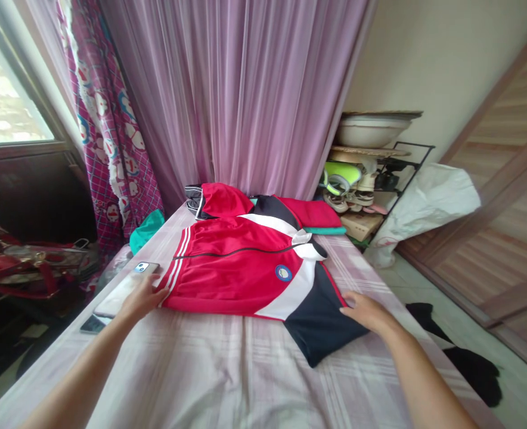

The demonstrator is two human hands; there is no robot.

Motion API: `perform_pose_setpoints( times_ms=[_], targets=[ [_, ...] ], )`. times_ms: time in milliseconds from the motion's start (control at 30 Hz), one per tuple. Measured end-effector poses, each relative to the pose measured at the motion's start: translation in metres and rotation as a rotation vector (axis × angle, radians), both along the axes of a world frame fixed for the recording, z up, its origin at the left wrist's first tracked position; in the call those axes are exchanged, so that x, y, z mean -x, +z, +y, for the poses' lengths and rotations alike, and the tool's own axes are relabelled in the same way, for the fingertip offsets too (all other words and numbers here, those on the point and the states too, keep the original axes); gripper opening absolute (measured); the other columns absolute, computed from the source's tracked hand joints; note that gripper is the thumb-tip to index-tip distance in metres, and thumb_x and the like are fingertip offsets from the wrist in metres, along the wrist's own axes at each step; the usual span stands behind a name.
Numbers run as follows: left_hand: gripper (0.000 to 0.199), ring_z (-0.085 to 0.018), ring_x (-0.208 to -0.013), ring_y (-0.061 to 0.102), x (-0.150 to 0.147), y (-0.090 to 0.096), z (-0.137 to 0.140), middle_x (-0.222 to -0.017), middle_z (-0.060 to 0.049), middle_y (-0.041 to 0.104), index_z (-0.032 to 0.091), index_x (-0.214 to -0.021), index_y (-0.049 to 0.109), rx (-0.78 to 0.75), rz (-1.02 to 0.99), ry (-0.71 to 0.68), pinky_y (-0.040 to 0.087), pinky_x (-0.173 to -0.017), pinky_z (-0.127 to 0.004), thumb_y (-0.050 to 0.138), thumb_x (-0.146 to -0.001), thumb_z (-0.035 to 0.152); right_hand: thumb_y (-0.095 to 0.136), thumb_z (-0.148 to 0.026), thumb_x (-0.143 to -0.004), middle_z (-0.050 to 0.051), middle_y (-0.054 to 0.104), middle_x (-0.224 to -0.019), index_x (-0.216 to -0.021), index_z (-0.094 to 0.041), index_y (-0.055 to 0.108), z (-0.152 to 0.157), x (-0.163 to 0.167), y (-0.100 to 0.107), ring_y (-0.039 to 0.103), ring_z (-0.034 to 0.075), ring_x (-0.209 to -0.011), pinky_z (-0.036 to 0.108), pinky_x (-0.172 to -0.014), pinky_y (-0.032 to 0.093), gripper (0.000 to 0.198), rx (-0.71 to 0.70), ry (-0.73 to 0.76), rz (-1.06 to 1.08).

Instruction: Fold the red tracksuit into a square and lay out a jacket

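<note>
A red, white and navy zip-up track jacket [228, 280] lies spread on a plaid-covered surface, its striped hem to the left and collar to the right. A round blue badge [284, 273] marks its chest. My left hand [145, 298] is closed on the near corner of the hem. On the other side, my right hand [365, 311] pinches the red-piped edge of the navy sleeve [324, 319], which points toward me. Beside my left hand is a phone [146, 268] with its camera side up. A white flat item and a dark-screened device [94, 323] lie near my left forearm.
Folded red and navy clothes [228, 201] and a red-and-teal folded pile [312, 215] lie behind the jacket. Purple curtains [245, 89] hang at the back. A shoe rack [380, 179] with a basin [373, 128] stands right. Black cloth [471, 372] lies on the floor.
</note>
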State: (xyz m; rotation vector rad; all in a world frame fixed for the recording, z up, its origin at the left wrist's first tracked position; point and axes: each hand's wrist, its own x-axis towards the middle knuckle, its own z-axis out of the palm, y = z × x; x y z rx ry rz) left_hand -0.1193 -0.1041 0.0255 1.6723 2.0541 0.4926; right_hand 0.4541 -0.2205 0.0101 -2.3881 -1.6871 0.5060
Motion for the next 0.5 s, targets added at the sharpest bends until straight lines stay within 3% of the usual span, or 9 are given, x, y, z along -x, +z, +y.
perform_pose_setpoints(
  times_ms=[167, 267, 400, 467, 500],
  targets=[
    [0.056, -0.021, -0.067, 0.068, -0.012, 0.006, 0.003, -0.092, -0.008, 0.072, 0.016, -0.123, 0.055, 0.072, 0.069, -0.001, 0.049, -0.057, -0.028, 0.047, -0.082, 0.053, 0.077, -0.027, -0.063, 0.001, 0.073, -0.075, -0.073, -0.024, 0.071, 0.006, 0.003, 0.020, 0.069, 0.023, -0.080, 0.029, -0.072, 0.050, 0.013, 0.227, 0.077, -0.052],
    [0.051, -0.022, -0.070, 0.070, -0.015, 0.005, 0.010, -0.098, -0.010, 0.073, 0.018, -0.120, 0.059, 0.068, 0.088, 0.024, 0.050, -0.059, -0.029, 0.043, -0.085, 0.052, 0.076, -0.030, -0.067, 0.006, 0.075, -0.091, -0.088, -0.023, 0.074, 0.024, 0.008, 0.039, 0.069, 0.027, -0.089, 0.034, -0.078, 0.050, 0.022, 0.276, 0.021, -0.166],
    [0.049, -0.026, -0.087, 0.071, -0.013, -0.008, 0.016, -0.099, -0.010, 0.074, 0.019, -0.117, 0.062, -0.049, 0.121, 0.021, 0.053, -0.070, -0.030, 0.048, -0.082, 0.050, 0.051, -0.048, -0.089, 0.015, 0.061, -0.132, -0.131, -0.022, 0.058, 0.066, 0.022, 0.047, 0.062, 0.029, -0.112, 0.038, -0.088, 0.048, 0.050, -0.067, -0.089, -0.257],
    [0.049, -0.026, -0.090, 0.071, -0.010, -0.014, 0.017, -0.099, -0.009, 0.074, 0.020, -0.115, 0.063, -0.112, 0.140, 0.000, 0.053, -0.073, -0.031, 0.051, -0.080, 0.052, 0.043, -0.051, -0.093, 0.014, 0.060, -0.133, -0.134, -0.020, 0.056, 0.089, 0.029, 0.043, 0.062, 0.027, -0.113, 0.034, -0.087, 0.048, 0.053, -0.191, -0.110, -0.228],
    [0.050, -0.027, -0.089, 0.071, -0.009, -0.015, 0.018, -0.099, -0.010, 0.074, 0.020, -0.115, 0.063, -0.137, 0.149, -0.007, 0.053, -0.073, -0.032, 0.051, -0.079, 0.053, 0.041, -0.051, -0.093, 0.013, 0.063, -0.130, -0.130, -0.021, 0.059, 0.098, 0.030, 0.039, 0.063, 0.026, -0.111, 0.033, -0.085, 0.048, 0.051, -0.184, -0.111, -0.198]
  ],
)
